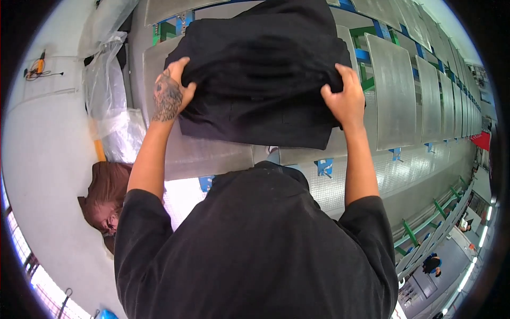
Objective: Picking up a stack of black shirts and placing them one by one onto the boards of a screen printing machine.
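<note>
A black garment (pixel 260 80) lies spread over grey metal plates in front of me, its cloth rumpled in cross folds through the middle. My left hand (pixel 170 94), tattooed on its back, is at the garment's left side, thumb and forefinger curled toward the fabric. On the opposite side my right hand (pixel 346 98) grips the right edge in much the same way. Part of the fingers of both hands is hidden by the cloth. The garment's near hem hangs close to my body, and its far end runs out of the top of the view.
Flat grey plates (pixel 393 93) on blue and green brackets stretch away to the right in a long row. Clear plastic sheeting (pixel 109 85) and a brown cloth (pixel 106 196) are at the left, beside a white wall (pixel 48 159). Far right, another person (pixel 433 264) stands.
</note>
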Action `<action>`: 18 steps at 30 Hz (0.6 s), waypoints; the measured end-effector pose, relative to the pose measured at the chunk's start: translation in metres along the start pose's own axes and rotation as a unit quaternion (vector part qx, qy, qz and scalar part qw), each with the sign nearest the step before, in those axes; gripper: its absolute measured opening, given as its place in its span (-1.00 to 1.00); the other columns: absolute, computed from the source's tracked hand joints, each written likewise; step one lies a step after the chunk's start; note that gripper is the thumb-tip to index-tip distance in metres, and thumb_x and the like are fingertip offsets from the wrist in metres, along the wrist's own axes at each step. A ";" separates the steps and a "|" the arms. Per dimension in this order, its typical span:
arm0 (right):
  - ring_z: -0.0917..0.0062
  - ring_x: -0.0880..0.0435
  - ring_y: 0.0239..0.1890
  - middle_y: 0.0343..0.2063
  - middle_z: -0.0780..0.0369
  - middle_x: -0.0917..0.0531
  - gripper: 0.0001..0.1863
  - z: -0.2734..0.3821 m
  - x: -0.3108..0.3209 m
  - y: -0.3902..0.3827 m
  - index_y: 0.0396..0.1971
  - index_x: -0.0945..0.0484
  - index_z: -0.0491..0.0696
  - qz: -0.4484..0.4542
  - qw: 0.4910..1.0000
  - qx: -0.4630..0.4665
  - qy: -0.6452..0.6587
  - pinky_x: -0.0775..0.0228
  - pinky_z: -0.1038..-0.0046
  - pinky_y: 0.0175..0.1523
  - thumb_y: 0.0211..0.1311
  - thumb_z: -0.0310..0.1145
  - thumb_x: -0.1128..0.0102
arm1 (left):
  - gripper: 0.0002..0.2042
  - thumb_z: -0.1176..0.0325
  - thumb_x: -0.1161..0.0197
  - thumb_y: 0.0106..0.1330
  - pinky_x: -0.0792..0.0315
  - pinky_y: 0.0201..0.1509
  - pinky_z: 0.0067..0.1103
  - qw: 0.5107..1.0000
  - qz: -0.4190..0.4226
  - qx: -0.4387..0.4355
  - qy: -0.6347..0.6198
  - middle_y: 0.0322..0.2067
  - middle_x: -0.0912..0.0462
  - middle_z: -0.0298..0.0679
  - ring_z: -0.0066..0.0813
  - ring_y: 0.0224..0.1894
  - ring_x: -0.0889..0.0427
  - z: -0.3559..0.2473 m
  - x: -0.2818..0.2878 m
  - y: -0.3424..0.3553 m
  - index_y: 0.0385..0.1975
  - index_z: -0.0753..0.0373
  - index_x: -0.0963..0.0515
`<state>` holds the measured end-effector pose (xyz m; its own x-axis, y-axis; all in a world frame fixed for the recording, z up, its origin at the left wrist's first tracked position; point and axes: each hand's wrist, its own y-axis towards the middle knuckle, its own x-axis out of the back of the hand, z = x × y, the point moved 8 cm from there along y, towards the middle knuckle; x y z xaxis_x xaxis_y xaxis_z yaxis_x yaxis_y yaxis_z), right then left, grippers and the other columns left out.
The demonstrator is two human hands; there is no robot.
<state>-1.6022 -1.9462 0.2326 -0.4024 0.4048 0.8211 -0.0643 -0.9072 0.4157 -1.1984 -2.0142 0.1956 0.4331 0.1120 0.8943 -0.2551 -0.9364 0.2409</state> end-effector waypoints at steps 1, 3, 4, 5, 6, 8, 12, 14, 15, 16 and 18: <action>0.13 -0.66 -0.02 0.00 0.14 -0.65 -0.49 -0.006 -0.007 0.010 0.00 -0.59 -0.05 0.006 1.000 -0.009 -0.013 -0.52 0.18 0.07 -0.06 -0.32 -0.30 | -0.37 0.31 -0.44 0.05 -0.40 0.27 -0.27 1.000 0.002 -0.001 -0.002 0.08 -0.60 -0.09 -0.05 0.14 -0.57 -0.005 -0.004 0.010 0.21 0.15 -0.46; 0.14 -0.66 -0.02 0.00 0.14 -0.65 -0.47 -0.017 -0.026 0.024 0.02 -0.60 -0.06 0.023 0.999 -0.015 -0.045 -0.52 0.17 0.06 -0.05 -0.27 -0.28 | -0.41 0.25 -0.41 0.15 -0.38 0.28 -0.27 0.999 -0.008 0.044 0.028 0.08 -0.60 -0.09 -0.05 0.16 -0.55 -0.006 -0.008 0.027 0.23 0.15 -0.45; 0.14 -0.66 -0.02 0.00 0.14 -0.65 -0.47 -0.022 -0.036 0.027 0.02 -0.60 -0.06 0.023 0.999 -0.015 -0.044 -0.52 0.17 0.06 -0.05 -0.27 -0.28 | -0.40 0.20 -0.41 0.17 -0.35 0.31 -0.29 0.998 0.002 0.040 0.041 0.11 -0.58 -0.11 -0.08 0.20 -0.52 -0.008 -0.014 0.029 0.24 0.14 -0.44; 0.16 -0.67 -0.02 0.01 0.14 -0.65 -0.46 -0.030 -0.053 0.028 0.03 -0.60 -0.06 0.055 0.997 -0.020 -0.059 -0.51 0.17 0.06 -0.05 -0.25 -0.27 | -0.40 0.20 -0.41 0.17 -0.35 0.31 -0.29 0.998 0.003 0.039 0.041 0.11 -0.58 -0.11 -0.08 0.20 -0.52 -0.007 -0.019 0.029 0.24 0.14 -0.44; 0.18 -0.67 -0.01 0.01 0.14 -0.66 -0.45 -0.037 -0.068 0.028 0.04 -0.60 -0.06 0.086 0.993 -0.024 -0.074 -0.51 0.18 0.07 -0.05 -0.24 -0.26 | -0.38 0.18 -0.42 0.16 -0.33 0.33 -0.30 0.998 0.023 0.012 0.049 0.13 -0.56 -0.13 -0.11 0.22 -0.50 -0.011 -0.026 0.031 0.26 0.13 -0.43; 0.22 -0.67 -0.01 -0.01 0.15 -0.67 -0.45 -0.045 -0.085 0.028 0.05 -0.60 -0.07 0.098 0.989 -0.012 -0.107 -0.50 0.20 0.06 -0.04 -0.25 -0.23 | -0.30 0.12 -0.43 0.15 -0.23 0.42 -0.28 0.994 0.042 -0.050 0.084 0.26 -0.48 -0.18 -0.20 0.30 -0.43 -0.016 -0.035 0.029 0.33 0.09 -0.39; 0.24 -0.67 -0.01 -0.03 0.15 -0.67 -0.44 -0.047 -0.091 0.035 0.06 -0.59 -0.08 0.129 0.982 -0.021 -0.136 -0.48 0.20 0.06 -0.04 -0.26 -0.23 | -0.15 -0.07 -0.45 0.10 -0.01 0.51 -0.12 0.996 -0.007 -0.070 0.056 0.41 -0.31 -0.15 -0.16 0.42 -0.29 -0.050 -0.019 -0.002 0.42 0.04 -0.31; 0.25 -0.67 -0.05 -0.06 0.16 -0.67 -0.45 -0.047 -0.094 0.036 0.05 -0.60 -0.06 0.120 0.982 -0.016 -0.147 -0.48 0.20 0.04 -0.04 -0.24 -0.22 | -0.06 -0.19 -0.47 0.01 0.12 0.54 -0.01 0.996 0.045 -0.061 0.050 0.48 -0.19 -0.15 -0.13 0.50 -0.15 -0.074 -0.025 -0.017 0.44 -0.01 -0.30; 0.27 -0.68 -0.09 -0.08 0.16 -0.67 -0.46 -0.043 -0.096 0.036 0.03 -0.60 -0.05 0.117 0.981 0.003 -0.153 -0.47 0.20 0.01 -0.04 -0.23 -0.22 | -0.02 -0.24 -0.48 -0.04 0.17 0.54 0.04 0.992 0.083 -0.058 0.069 0.49 -0.15 -0.16 -0.13 0.52 -0.09 -0.079 -0.035 -0.028 0.45 -0.04 -0.30; 0.27 -0.68 -0.12 -0.13 0.16 -0.67 -0.47 -0.042 -0.097 0.038 0.01 -0.60 -0.05 0.107 0.983 0.014 -0.151 -0.47 0.20 -0.02 -0.05 -0.23 -0.21 | -0.01 -0.18 -0.54 -0.10 0.20 0.55 0.05 0.991 0.105 -0.039 0.072 0.51 -0.12 -0.19 -0.19 0.55 -0.02 -0.077 -0.046 -0.034 0.44 -0.09 -0.31; 0.25 -0.67 -0.08 -0.09 0.16 -0.67 -0.45 -0.040 -0.095 0.041 0.03 -0.59 -0.07 0.129 0.979 -0.002 -0.156 -0.47 0.20 0.01 -0.06 -0.25 -0.22 | -0.02 -0.10 -0.56 -0.11 0.18 0.55 0.03 0.989 0.095 -0.045 0.105 0.50 -0.13 -0.20 -0.21 0.54 -0.04 -0.070 -0.057 -0.033 0.43 -0.10 -0.32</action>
<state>-1.6034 -2.0270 0.1557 -0.1080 0.1761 0.9784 -0.0001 -0.9842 0.1771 -1.2749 -1.9664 0.1633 0.1838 0.0111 0.9829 -0.3945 -0.9150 0.0842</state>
